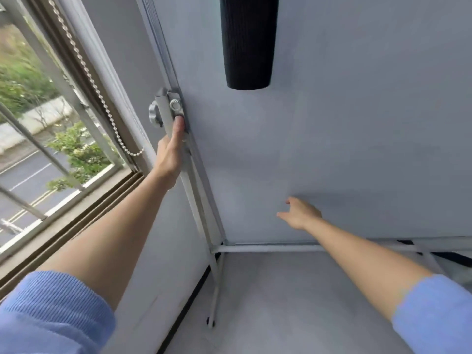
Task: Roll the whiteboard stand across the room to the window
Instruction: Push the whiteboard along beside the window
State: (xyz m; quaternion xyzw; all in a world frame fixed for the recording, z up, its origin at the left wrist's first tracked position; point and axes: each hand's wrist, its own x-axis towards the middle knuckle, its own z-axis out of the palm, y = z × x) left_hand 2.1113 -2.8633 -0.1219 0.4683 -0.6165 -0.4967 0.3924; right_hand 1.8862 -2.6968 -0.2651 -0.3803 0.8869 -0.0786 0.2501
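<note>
The whiteboard fills the middle and right of the view, its pale surface blank. Its white metal stand runs down the board's left edge to a small black caster on the floor. My left hand grips the stand's upright just below two grey adjustment knobs. My right hand hovers with fingers spread in front of the board's lower part; whether it touches the surface I cannot tell. The window stands immediately left of the stand.
A beaded blind chain hangs along the window frame. A black ribbed cylinder hangs at the top of the board. A white crossbar runs under the board. Grey floor lies below, and the white wall with a dark skirting sits left of the stand.
</note>
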